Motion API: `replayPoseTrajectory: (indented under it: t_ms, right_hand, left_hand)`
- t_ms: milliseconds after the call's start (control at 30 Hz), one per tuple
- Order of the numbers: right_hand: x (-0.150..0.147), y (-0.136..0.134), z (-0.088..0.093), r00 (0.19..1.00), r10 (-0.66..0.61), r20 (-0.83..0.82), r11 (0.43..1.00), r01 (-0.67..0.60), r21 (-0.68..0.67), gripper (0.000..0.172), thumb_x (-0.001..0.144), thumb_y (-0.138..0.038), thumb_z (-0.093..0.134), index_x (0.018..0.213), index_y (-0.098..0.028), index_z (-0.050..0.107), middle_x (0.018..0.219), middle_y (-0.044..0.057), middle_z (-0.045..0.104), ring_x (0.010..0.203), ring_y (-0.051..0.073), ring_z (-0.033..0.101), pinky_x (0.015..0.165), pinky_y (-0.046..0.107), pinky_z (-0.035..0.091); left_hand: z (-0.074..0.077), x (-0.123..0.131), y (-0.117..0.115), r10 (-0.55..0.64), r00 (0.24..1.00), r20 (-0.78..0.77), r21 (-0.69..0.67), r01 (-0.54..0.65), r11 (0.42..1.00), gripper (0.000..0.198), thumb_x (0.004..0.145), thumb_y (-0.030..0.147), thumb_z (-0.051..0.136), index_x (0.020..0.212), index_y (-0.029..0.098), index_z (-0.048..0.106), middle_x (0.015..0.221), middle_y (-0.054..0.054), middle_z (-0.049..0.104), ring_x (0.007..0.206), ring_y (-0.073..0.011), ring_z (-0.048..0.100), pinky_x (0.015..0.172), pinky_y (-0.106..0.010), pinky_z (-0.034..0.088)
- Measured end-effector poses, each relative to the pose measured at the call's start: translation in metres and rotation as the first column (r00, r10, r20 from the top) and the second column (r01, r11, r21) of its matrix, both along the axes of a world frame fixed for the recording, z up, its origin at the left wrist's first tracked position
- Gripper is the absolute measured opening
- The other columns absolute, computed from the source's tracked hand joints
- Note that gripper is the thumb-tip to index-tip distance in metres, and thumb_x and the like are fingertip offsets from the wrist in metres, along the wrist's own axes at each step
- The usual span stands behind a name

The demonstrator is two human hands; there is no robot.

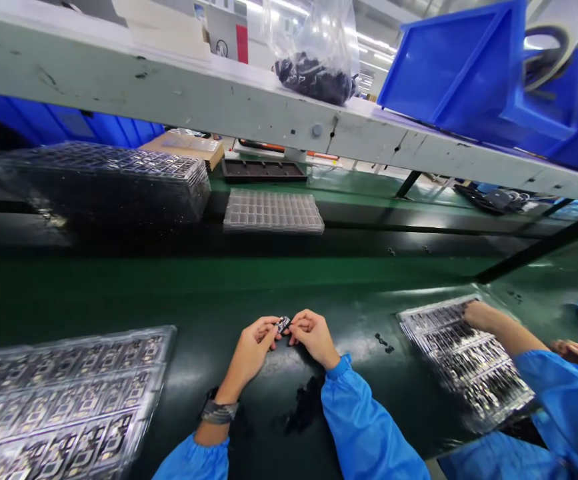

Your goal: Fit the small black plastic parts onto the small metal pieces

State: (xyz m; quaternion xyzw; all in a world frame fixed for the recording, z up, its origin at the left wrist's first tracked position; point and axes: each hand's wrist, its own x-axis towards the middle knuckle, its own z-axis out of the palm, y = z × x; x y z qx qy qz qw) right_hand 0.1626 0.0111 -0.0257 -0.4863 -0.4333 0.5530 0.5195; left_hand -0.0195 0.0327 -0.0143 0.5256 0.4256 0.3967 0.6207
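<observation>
My left hand (251,350) and my right hand (313,337) meet over the dark green belt (219,287). Both pinch one small dark part (283,325) between their fingertips, the fingers curled closed round it. A clear plastic tray (63,400) filled with several small parts lies at my near left. A few loose dark bits (383,343) lie on the belt just right of my right hand.
A co-worker in blue sleeves reaches a hand (476,313) into another parts tray (463,360) at the right. Beyond the belt sit an empty clear tray (273,211), a black tray (263,171) and a stack of trays (109,177). A grey shelf (249,110) overhead carries blue bins (469,67).
</observation>
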Motion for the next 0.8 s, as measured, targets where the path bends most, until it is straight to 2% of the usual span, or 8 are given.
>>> replayPoseTrajectory:
  t_ms: [500, 800]
  right_hand:
    - [-0.0001, -0.0007, 0.0010, 1.000, -0.009, 0.028, 1.000, 0.009, 0.018, 0.034, 0.075, -0.044, 0.086, 0.085, -0.018, 0.066, 0.069, 0.003, 0.076, 0.059, 0.018, 0.073, 0.054, 0.024, 0.051]
    - [-0.0021, -0.0006, 0.0003, 0.999, -0.035, 0.009, 0.999, 0.035, 0.006, 0.037, 0.073, -0.045, 0.087, 0.085, -0.019, 0.064, 0.068, 0.002, 0.075, 0.056, 0.017, 0.072, 0.052, 0.024, 0.050]
  left_hand:
    - [-0.0007, -0.0009, -0.0004, -0.002, 1.000, -0.004, -0.001, 0.002, 1.000, 0.042, 0.081, 0.048, 0.069, 0.104, 0.013, 0.070, 0.073, -0.005, 0.069, 0.059, -0.0156, 0.060, 0.061, -0.029, 0.047]
    - [-0.0007, -0.0018, -0.0015, -0.039, 0.999, -0.023, -0.011, 0.039, 0.999, 0.041, 0.081, 0.048, 0.068, 0.103, 0.013, 0.070, 0.073, -0.004, 0.069, 0.061, -0.0156, 0.060, 0.062, -0.030, 0.048]
